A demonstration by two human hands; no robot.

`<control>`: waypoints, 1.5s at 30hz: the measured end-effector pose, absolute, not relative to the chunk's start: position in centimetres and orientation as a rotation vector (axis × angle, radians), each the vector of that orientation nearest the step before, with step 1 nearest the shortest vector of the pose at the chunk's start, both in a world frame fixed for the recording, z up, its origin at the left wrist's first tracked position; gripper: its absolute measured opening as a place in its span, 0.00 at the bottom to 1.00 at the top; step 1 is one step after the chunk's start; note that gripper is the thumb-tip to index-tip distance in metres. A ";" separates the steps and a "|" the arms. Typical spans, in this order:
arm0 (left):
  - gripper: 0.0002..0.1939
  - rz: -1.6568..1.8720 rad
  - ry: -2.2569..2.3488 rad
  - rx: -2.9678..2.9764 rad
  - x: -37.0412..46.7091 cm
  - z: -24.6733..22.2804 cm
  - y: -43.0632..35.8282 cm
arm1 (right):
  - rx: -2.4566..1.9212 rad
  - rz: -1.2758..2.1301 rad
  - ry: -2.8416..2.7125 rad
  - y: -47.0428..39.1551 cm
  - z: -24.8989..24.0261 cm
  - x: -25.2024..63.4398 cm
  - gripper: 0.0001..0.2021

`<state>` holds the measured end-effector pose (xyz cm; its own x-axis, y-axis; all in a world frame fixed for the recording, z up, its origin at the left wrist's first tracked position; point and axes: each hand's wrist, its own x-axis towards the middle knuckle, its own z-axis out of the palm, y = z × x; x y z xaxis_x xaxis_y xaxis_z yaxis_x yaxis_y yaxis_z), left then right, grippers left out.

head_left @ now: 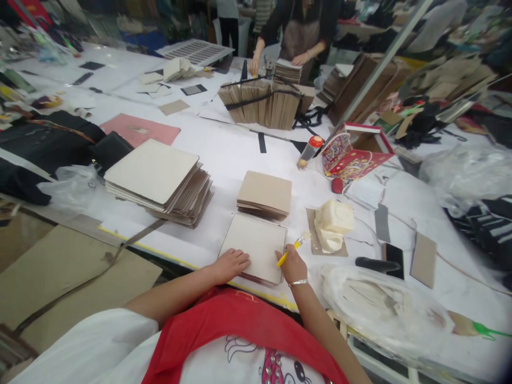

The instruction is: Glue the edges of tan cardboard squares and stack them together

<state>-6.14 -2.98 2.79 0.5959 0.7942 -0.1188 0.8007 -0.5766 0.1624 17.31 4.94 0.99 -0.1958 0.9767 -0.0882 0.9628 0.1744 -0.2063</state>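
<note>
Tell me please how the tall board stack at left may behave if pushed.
The tall board stack would probably slip apart, because its layers sit out of line. The top sheet seems fairly stiff, as it lies flat. Many layers suggest some weight.

I saw the person's bare left hand (232, 265) lying palm down, its fingers (242, 258) close together; the bare left forearm (176, 296) came inward at a slant. The bare right hand (294, 264) was curled in a pinching grip, and the bare right forearm (322, 322) reached forward.
</note>
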 end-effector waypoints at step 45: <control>0.18 0.127 1.886 2.355 -3.8 4.7 17.4 | -1.376 0.327 -2.545 20.7 7.0 16.2 0.15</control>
<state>-3.83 17.45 4.74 0.2189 0.9757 -0.0106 0.9655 -0.2150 0.1469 16.18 20.69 6.95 -0.5331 0.8408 0.0941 0.7897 0.5344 -0.3013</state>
